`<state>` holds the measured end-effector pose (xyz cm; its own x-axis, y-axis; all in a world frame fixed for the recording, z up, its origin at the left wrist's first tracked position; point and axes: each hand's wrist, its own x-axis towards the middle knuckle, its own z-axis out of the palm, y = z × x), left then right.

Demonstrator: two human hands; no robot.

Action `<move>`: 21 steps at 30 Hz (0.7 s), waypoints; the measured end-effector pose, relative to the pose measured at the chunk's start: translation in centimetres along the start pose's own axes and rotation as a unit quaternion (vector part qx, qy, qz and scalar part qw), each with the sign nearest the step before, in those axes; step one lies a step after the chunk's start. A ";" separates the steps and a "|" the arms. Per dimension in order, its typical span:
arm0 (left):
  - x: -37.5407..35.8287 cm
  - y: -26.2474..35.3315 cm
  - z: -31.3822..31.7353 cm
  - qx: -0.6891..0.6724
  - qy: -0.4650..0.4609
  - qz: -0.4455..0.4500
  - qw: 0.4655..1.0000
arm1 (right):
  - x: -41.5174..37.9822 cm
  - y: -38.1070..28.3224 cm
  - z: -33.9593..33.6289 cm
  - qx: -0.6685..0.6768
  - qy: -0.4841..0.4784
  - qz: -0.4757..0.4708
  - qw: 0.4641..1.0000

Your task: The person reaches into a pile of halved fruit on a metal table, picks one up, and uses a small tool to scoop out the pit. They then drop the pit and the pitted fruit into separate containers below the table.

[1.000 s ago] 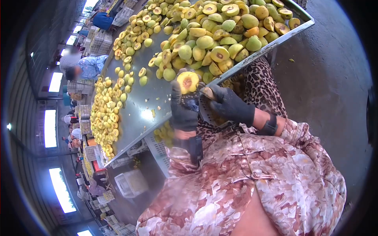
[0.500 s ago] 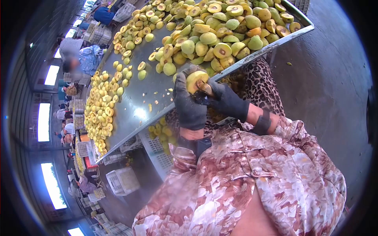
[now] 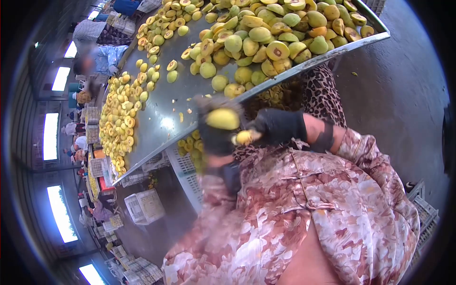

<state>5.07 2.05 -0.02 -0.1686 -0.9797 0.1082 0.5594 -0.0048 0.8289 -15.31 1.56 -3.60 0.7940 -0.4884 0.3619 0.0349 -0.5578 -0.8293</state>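
Note:
My left hand (image 3: 217,126), in a dark glove and blurred by motion, holds a yellow-green fruit piece (image 3: 223,118) beside the metal table's near edge. Just right of it, my right hand (image 3: 275,127), also gloved, is closed around something I cannot make out, with a small yellow piece (image 3: 245,137) at its fingertips. The two hands are slightly apart. Many halved fruits (image 3: 278,50) lie heaped on the metal table (image 3: 164,99) beyond my hands.
A second heap of fruit halves (image 3: 116,118) lies at the table's left side. Below the table stand a crate with fruit (image 3: 183,166) and a white crate (image 3: 144,207). A co-worker in blue (image 3: 107,59) is across the table; other people and crates are farther left.
My hands have come apart and moved lower, away from the table edge. The fruit's cut face no longer shows; its skin side does. The small yellow piece now shows at my right fingertips.

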 end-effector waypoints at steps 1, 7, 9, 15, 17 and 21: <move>-1.0 1.6 -2.3 -0.100 0.034 0.028 0.994 | 0.1 -0.8 0.1 0.048 0.042 -0.033 0.997; -3.1 10.1 -18.4 0.842 0.191 0.098 0.496 | -2.5 8.3 2.0 0.395 0.179 0.309 0.846; 0.6 7.2 -16.7 0.824 0.121 0.143 0.535 | -1.7 6.2 1.0 0.496 0.171 0.343 0.779; 12.3 -3.5 -15.1 0.724 -0.111 0.063 0.678 | -2.0 3.4 -0.9 0.435 0.132 0.342 0.822; 13.1 -2.5 -16.3 0.675 -0.117 0.032 0.727 | -2.6 2.8 -1.5 0.414 0.156 0.328 0.835; 8.9 2.6 -10.6 0.362 0.035 -0.039 0.931 | -1.4 1.6 -1.3 0.273 0.232 0.245 0.901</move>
<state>13.63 -8.82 -2.67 -0.1179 -0.9929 0.0180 -0.1493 0.0357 0.9881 -17.15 0.53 -4.90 0.4603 -0.8850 -0.0697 0.1428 0.1513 -0.9781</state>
